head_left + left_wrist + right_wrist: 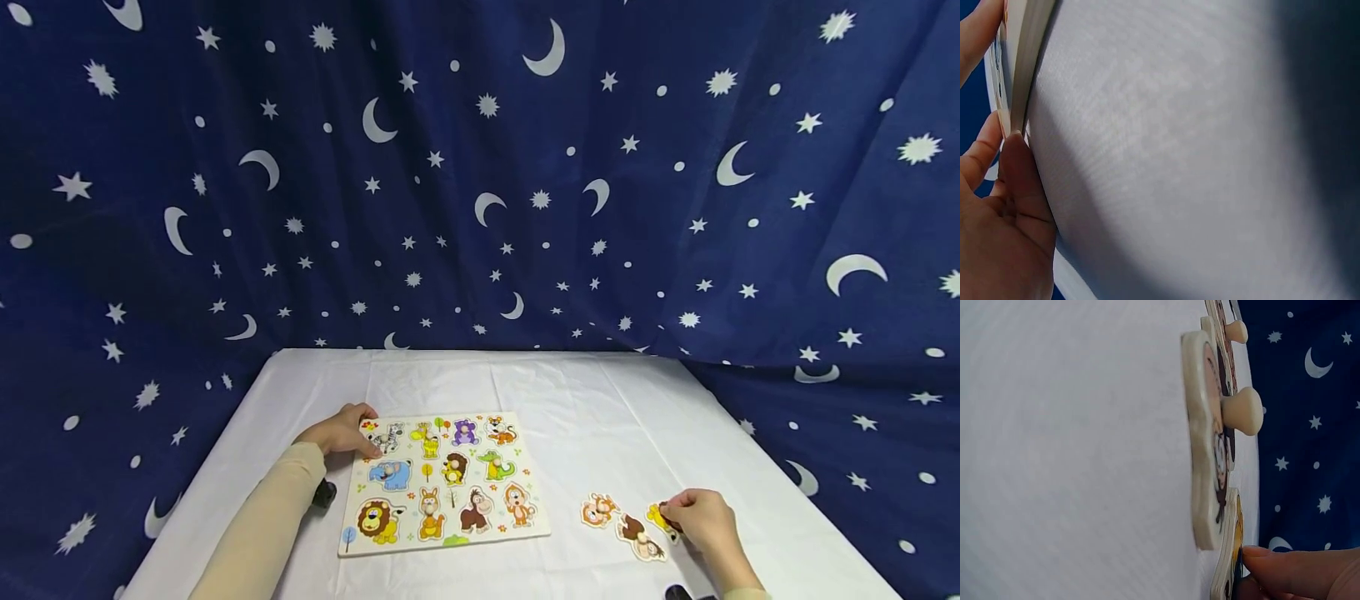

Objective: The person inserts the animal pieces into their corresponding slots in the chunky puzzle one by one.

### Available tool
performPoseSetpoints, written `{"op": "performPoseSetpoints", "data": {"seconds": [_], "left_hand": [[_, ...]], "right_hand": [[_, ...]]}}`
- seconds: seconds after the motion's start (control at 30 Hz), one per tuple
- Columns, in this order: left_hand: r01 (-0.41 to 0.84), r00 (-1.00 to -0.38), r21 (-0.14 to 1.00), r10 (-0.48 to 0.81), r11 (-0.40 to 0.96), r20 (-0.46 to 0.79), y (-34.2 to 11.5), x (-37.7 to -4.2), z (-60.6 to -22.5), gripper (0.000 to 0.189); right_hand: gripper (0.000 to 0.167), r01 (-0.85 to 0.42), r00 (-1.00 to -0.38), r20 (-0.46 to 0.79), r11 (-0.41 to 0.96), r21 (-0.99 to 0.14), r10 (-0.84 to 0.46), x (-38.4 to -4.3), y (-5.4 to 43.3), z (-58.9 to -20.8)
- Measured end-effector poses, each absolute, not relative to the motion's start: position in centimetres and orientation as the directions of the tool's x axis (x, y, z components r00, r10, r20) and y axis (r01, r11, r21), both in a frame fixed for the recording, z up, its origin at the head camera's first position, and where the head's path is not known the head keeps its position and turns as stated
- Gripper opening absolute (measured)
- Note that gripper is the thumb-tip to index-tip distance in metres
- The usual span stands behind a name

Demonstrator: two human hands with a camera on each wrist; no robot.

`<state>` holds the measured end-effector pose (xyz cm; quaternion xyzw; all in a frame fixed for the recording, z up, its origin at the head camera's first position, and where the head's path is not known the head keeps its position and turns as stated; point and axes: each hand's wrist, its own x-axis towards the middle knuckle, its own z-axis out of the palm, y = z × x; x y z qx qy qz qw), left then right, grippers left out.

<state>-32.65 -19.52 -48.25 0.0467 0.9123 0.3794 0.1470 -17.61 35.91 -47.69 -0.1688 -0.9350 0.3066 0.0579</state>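
Note:
In the head view my left hand (343,432) lies at the upper left corner of a wooden animal puzzle board (408,540). Its thumb is over the zebra picture (388,437), and the left wrist view shows fingers pinching the board's edge (1022,69). At right, my right hand (703,518) pinches a yellow animal puzzle piece (657,514); the fingertips partly hide it. Beside it lie a brown gorilla puzzle piece (636,536) and an orange monkey puzzle piece (597,510). The right wrist view shows the gorilla piece's wooden knob (1244,412) standing up from it.
A white cloth (585,433) covers the table under the board and pieces. Behind it hangs a dark blue curtain (465,275) with moons and stars. Black devices (324,495) are near both wrists.

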Motion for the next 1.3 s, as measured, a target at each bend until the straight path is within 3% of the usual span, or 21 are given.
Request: {"op": "performPoseSetpoints", "data": {"seconds": [1.3], "left_hand": [[-0.020, -0.943, 0.678, 0.212, 0.735, -0.257, -19.6, -33.0, -48.1, 0.072]], "right_hand": [[0.008, 0.217, -0.959, 0.029, 0.793, -0.569, 0.283, -18.1, 34.6, -46.8]]}}
